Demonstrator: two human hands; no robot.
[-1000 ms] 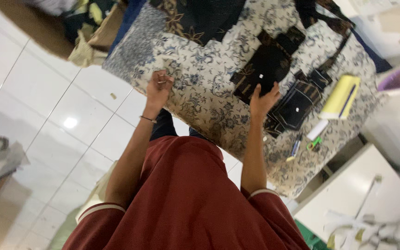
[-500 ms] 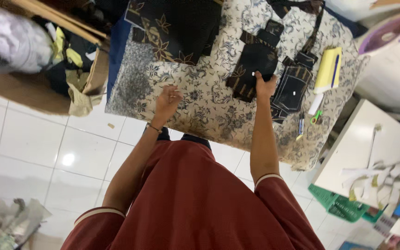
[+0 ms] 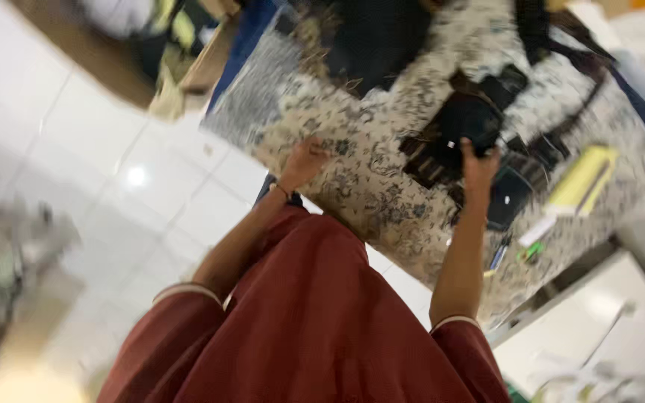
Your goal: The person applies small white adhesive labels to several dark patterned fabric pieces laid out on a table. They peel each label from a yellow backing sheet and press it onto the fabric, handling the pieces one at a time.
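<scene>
The right hand (image 3: pixel 479 160) is reaching up the tabletop and touching the lower edge of a black fabric piece (image 3: pixel 457 127), fingers stretched forward and slightly spread against it; motion blur is hiding whether any finger is hooking under the edge. The black piece is lying just above and beyond this hand, on the patterned cloth (image 3: pixel 382 186) that is covering the tabletop, with more dark pieces crowding close beside it.

The left hand (image 3: pixel 304 160) is lying flat on the same patterned cloth, well apart from the black piece and to its left, fingers loosely spread and pressing the cloth near its lower left edge. A thin bracelet (image 3: pixel 281 190) is circling that wrist.

Further out on the right, a yellow notebook (image 3: pixel 580 179) is resting on the cloth, and a small green item (image 3: pixel 529 252) is lying near the cloth's lower edge, below the right forearm. A larger dark cloth (image 3: pixel 390 41) is spreading across the top of the tabletop. The white tiled floor (image 3: pixel 113 186) is showing at left, and red-brown sleeves (image 3: pixel 300 321) are filling the foreground.
</scene>
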